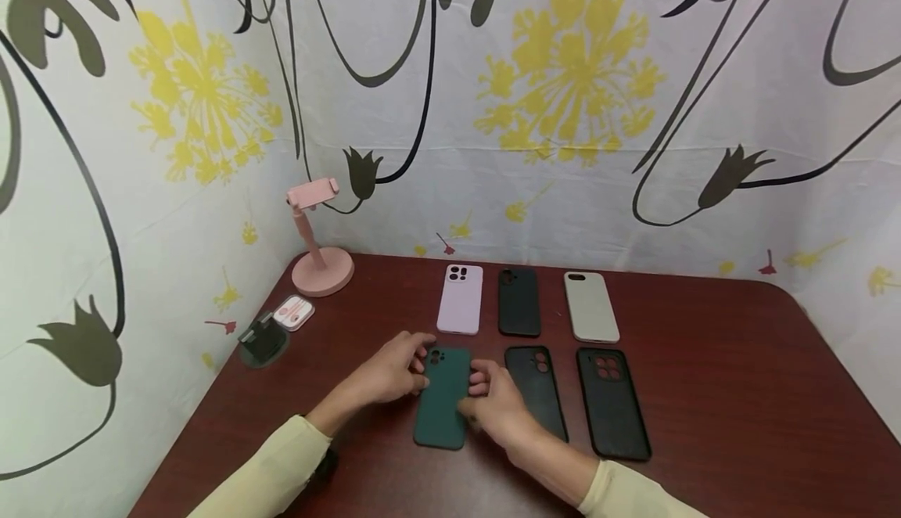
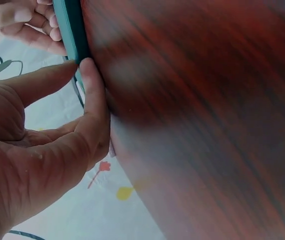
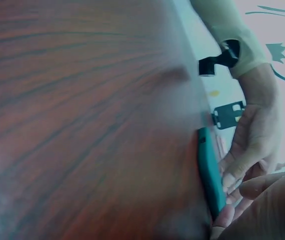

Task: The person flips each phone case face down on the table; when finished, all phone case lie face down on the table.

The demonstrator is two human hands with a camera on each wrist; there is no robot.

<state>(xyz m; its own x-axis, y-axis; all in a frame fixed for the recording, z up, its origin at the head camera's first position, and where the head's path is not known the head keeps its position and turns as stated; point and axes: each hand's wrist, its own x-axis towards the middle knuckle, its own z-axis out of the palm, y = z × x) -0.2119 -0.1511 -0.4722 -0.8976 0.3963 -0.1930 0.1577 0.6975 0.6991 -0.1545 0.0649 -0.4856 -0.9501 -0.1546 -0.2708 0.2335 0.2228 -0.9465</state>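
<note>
A dark green phone case (image 1: 443,404) lies flat on the table, back side up, its camera cutout at the far left corner. My left hand (image 1: 390,369) holds its left edge near that corner. In the left wrist view, thumb and forefinger of the left hand (image 2: 57,140) come together at the end of the case (image 2: 75,30). My right hand (image 1: 500,408) holds the right edge, thumb against the side and the other fingers curled. The right wrist view shows the green case (image 3: 210,172) edge-on between both hands, with part of the right hand (image 3: 267,210) cut off.
Two black cases (image 1: 538,393) (image 1: 614,408) lie right of my right hand. Behind stand in a row a lilac case (image 1: 461,307), a dark case (image 1: 519,303) and a white case (image 1: 591,311). At left are a pink phone stand (image 1: 320,271), a white box (image 1: 294,312) and a black stand (image 1: 263,338).
</note>
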